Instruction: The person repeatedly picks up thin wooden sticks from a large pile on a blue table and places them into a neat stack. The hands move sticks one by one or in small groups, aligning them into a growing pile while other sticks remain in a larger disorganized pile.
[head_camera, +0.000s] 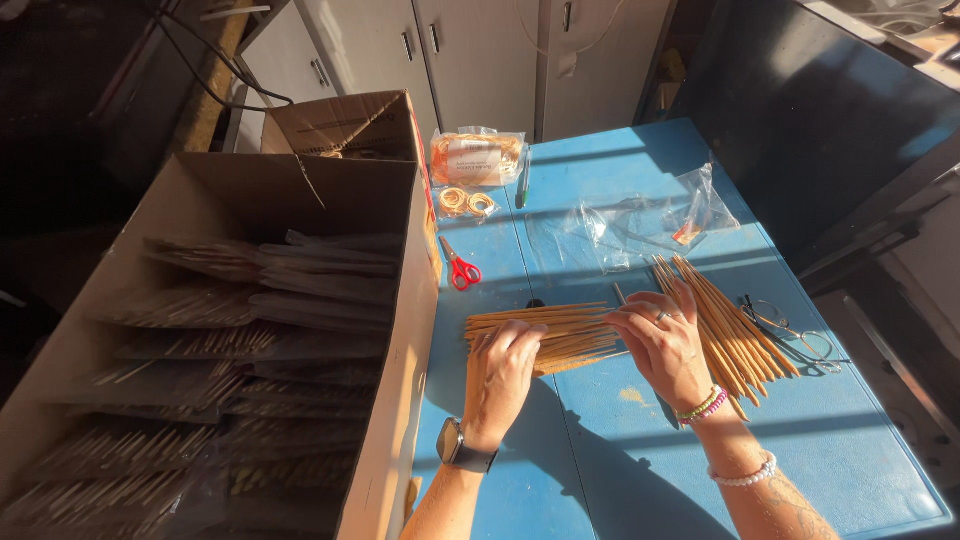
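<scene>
While both your hands press on the flat bundle of thin light-wood sticks (545, 335) lying crosswise on the blue table (620, 470), you look to be at the gathering step; your left hand (505, 375) lies fingers-down on its near edge, your right hand (665, 345) cups its right end, neither closed round it; next, I judge, you need the ends squared and something to bind them; a second loose fan of sticks (735, 330) lies just right; red-handled scissors (460, 268), bagged rubber bands (477, 157) and the large cardboard box of packed sticks (230, 350) lie further off.
</scene>
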